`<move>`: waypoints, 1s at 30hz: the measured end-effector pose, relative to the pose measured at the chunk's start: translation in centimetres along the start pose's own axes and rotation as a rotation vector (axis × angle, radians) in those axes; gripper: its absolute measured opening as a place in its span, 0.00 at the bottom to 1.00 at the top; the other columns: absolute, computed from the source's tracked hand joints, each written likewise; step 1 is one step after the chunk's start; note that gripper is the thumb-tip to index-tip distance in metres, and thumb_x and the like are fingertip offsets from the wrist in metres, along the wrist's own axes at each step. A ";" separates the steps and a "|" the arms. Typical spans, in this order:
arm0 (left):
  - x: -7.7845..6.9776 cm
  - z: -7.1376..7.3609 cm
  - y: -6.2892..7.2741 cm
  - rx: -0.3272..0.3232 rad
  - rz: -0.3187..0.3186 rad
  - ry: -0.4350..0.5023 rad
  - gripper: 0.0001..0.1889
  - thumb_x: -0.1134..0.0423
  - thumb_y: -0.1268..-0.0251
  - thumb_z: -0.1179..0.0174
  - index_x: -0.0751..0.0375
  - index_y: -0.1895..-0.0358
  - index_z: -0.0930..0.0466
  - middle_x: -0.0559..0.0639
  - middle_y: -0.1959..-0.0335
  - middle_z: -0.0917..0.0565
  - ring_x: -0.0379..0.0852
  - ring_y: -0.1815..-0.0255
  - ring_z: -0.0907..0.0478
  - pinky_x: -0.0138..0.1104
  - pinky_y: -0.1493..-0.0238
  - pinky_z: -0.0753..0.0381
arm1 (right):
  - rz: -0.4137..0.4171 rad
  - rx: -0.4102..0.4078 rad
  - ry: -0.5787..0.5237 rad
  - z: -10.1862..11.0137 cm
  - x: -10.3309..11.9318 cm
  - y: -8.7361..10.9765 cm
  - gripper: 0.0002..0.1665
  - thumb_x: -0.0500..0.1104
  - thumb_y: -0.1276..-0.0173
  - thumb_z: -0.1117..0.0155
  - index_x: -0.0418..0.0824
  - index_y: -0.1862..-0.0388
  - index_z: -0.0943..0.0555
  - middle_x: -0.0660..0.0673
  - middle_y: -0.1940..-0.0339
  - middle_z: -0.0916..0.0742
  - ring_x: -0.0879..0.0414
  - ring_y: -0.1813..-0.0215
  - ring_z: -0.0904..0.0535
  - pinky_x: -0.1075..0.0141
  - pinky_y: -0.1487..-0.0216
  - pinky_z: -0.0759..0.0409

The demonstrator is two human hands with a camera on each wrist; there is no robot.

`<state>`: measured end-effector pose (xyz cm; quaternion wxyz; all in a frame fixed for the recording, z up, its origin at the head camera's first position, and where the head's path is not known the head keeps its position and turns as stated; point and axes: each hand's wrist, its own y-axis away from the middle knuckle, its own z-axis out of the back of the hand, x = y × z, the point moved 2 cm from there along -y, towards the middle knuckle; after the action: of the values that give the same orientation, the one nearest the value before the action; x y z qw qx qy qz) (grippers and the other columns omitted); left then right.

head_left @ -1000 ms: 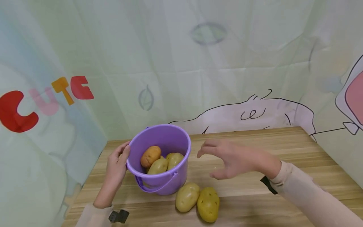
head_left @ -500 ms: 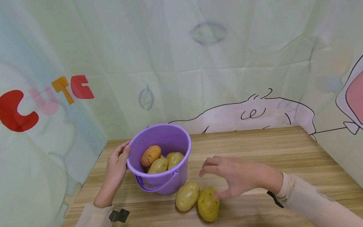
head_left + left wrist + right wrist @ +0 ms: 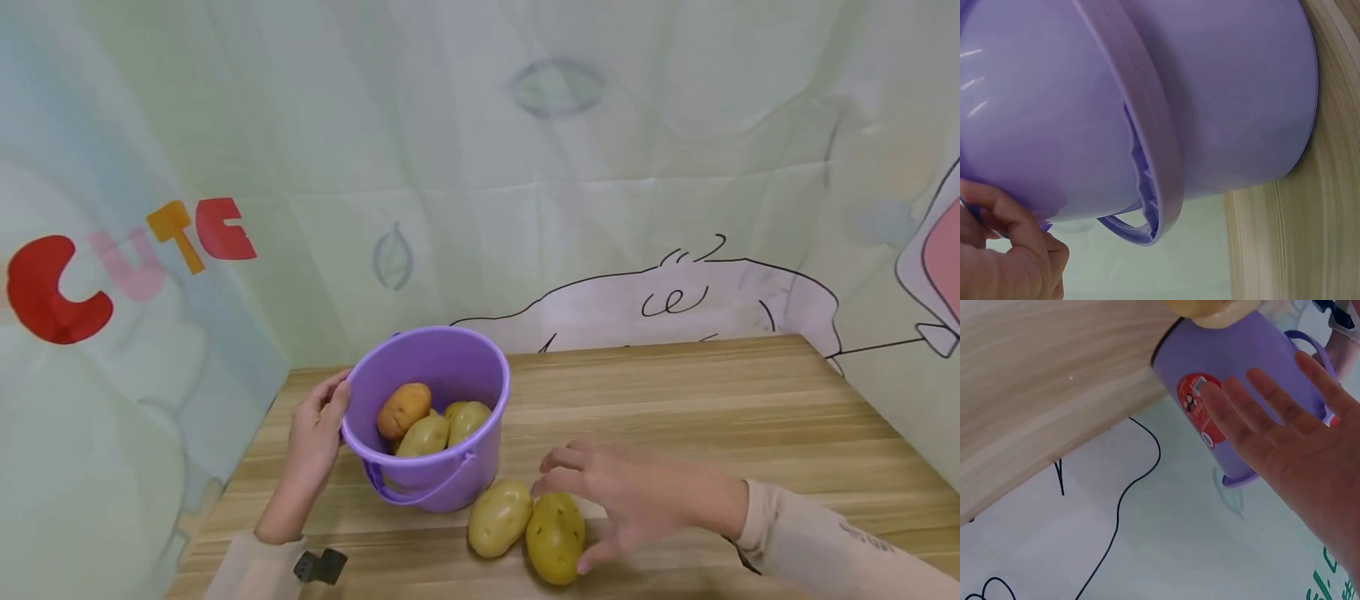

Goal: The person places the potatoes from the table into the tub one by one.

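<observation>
A purple bucket (image 3: 457,479) stands on the wooden table, its mouth facing me; several potatoes lie inside, among them a brownish one (image 3: 404,411) and a pale one (image 3: 424,436). My left hand (image 3: 318,425) pinches the bucket's left rim between thumb and fingers, and the left wrist view shows the hand (image 3: 1013,250) at that rim. In front of the bucket, a pale potato (image 3: 500,518) and a yellower, spotted potato (image 3: 556,538) lie side by side. My right hand (image 3: 626,496) hovers just over the yellow potato, fingers spread, thumb beside its right end.
The bucket's handle (image 3: 420,497) hangs down its front. A printed cloth (image 3: 420,150) with drawings and letters hangs behind and beside the wooden table (image 3: 705,400). In the right wrist view, a red label (image 3: 1197,403) shows on the bucket's side.
My right hand has come down and toward me, from beside the bucket to over the yellow potato. The left hand keeps its hold on the rim.
</observation>
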<state>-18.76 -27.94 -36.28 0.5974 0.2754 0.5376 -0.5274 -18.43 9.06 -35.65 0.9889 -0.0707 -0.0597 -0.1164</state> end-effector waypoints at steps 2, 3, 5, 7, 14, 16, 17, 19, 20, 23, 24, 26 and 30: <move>0.0 -0.1 -0.1 0.000 -0.003 0.011 0.25 0.53 0.20 0.52 0.69 0.33 0.28 0.65 0.52 0.25 0.38 0.65 0.20 0.28 0.66 0.15 | 0.007 -0.004 0.022 -0.4 0.1 0.1 0.44 0.69 0.42 0.30 0.49 0.34 0.28 0.46 0.39 0.23 0.54 0.42 0.26 0.61 0.42 0.20; -0.1 -0.1 -0.1 0.000 -0.006 0.017 0.25 0.53 0.20 0.51 0.69 0.33 0.28 0.65 0.52 0.25 0.38 0.64 0.20 0.28 0.66 0.14 | 0.014 -0.007 0.029 -0.6 0.1 0.1 0.44 0.69 0.42 0.30 0.49 0.34 0.29 0.46 0.39 0.23 0.54 0.42 0.26 0.61 0.42 0.21; -0.1 -0.2 -0.1 -0.001 -0.012 0.016 0.24 0.53 0.20 0.51 0.69 0.33 0.27 0.65 0.53 0.25 0.38 0.65 0.20 0.29 0.66 0.14 | 0.030 -0.011 0.044 -1.1 0.1 0.1 0.45 0.69 0.43 0.29 0.48 0.33 0.30 0.46 0.39 0.23 0.53 0.41 0.27 0.60 0.41 0.21; -0.1 -0.2 -0.2 0.001 -0.017 0.016 0.24 0.54 0.20 0.51 0.69 0.34 0.27 0.65 0.53 0.25 0.38 0.65 0.20 0.29 0.67 0.14 | 0.050 -0.018 0.058 -1.6 0.1 0.1 0.47 0.68 0.43 0.28 0.46 0.32 0.30 0.45 0.39 0.23 0.51 0.40 0.28 0.59 0.40 0.22; -0.1 -0.2 -0.1 0.010 -0.006 0.014 0.24 0.53 0.20 0.51 0.68 0.33 0.28 0.64 0.54 0.26 0.38 0.64 0.20 0.29 0.66 0.14 | 0.080 0.016 0.131 -3.2 0.3 0.1 0.47 0.68 0.41 0.30 0.44 0.31 0.31 0.41 0.38 0.24 0.49 0.40 0.28 0.58 0.41 0.21; -0.1 -0.1 -0.1 0.012 -0.005 0.015 0.25 0.53 0.20 0.52 0.68 0.33 0.28 0.64 0.53 0.26 0.38 0.63 0.20 0.29 0.65 0.14 | 0.073 0.026 0.130 -3.5 0.4 0.0 0.47 0.68 0.42 0.30 0.46 0.31 0.31 0.41 0.38 0.24 0.48 0.40 0.28 0.57 0.43 0.19; 0.0 -0.1 -0.1 0.013 -0.005 0.014 0.25 0.53 0.20 0.52 0.68 0.32 0.28 0.65 0.52 0.26 0.38 0.63 0.20 0.29 0.65 0.14 | 0.069 0.033 0.125 -3.7 0.4 0.0 0.47 0.68 0.42 0.30 0.46 0.31 0.31 0.41 0.37 0.25 0.48 0.40 0.28 0.57 0.44 0.19; 0.0 -0.1 -0.1 0.013 -0.005 0.014 0.25 0.53 0.20 0.52 0.68 0.32 0.28 0.65 0.53 0.26 0.38 0.63 0.20 0.29 0.65 0.14 | 0.056 0.052 0.112 -4.0 0.4 0.0 0.46 0.67 0.41 0.30 0.48 0.30 0.32 0.40 0.37 0.26 0.47 0.39 0.28 0.56 0.45 0.18; 0.0 -0.1 -0.1 0.011 -0.004 0.014 0.25 0.53 0.20 0.52 0.68 0.32 0.28 0.65 0.53 0.26 0.38 0.63 0.20 0.29 0.65 0.14 | 0.053 0.059 0.112 -4.2 0.4 0.0 0.45 0.67 0.41 0.30 0.49 0.30 0.32 0.40 0.36 0.26 0.47 0.39 0.28 0.56 0.46 0.18; 0.0 -0.1 0.0 0.006 -0.003 0.016 0.25 0.53 0.20 0.52 0.68 0.33 0.28 0.64 0.53 0.26 0.38 0.63 0.20 0.29 0.65 0.14 | 0.050 0.079 0.112 -4.6 0.4 -0.1 0.44 0.66 0.40 0.30 0.49 0.30 0.31 0.40 0.36 0.27 0.48 0.40 0.28 0.58 0.47 0.18; 0.0 -0.1 0.0 0.006 -0.003 0.017 0.25 0.53 0.19 0.52 0.68 0.32 0.28 0.64 0.53 0.26 0.38 0.63 0.20 0.29 0.65 0.14 | 0.051 0.078 0.116 -4.8 0.4 -0.1 0.44 0.66 0.40 0.30 0.49 0.30 0.31 0.41 0.36 0.27 0.48 0.40 0.28 0.60 0.47 0.18; 0.1 -0.1 0.0 0.007 -0.003 0.017 0.25 0.53 0.19 0.52 0.68 0.32 0.28 0.64 0.52 0.26 0.38 0.63 0.20 0.29 0.65 0.14 | 0.058 0.076 0.123 -5.1 0.4 -0.1 0.44 0.66 0.40 0.30 0.49 0.30 0.30 0.41 0.36 0.27 0.49 0.41 0.28 0.62 0.48 0.17; 0.1 0.0 0.0 0.010 -0.005 0.017 0.24 0.53 0.19 0.52 0.68 0.32 0.28 0.64 0.52 0.26 0.38 0.63 0.20 0.29 0.65 0.14 | 0.075 0.062 0.150 -5.6 0.3 -0.2 0.42 0.65 0.39 0.31 0.49 0.30 0.30 0.41 0.36 0.28 0.50 0.43 0.28 0.64 0.51 0.17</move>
<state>-18.80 -27.99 -36.40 0.5901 0.2816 0.5406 -0.5293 -17.58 7.89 -41.12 0.9960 -0.0332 0.0135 -0.0823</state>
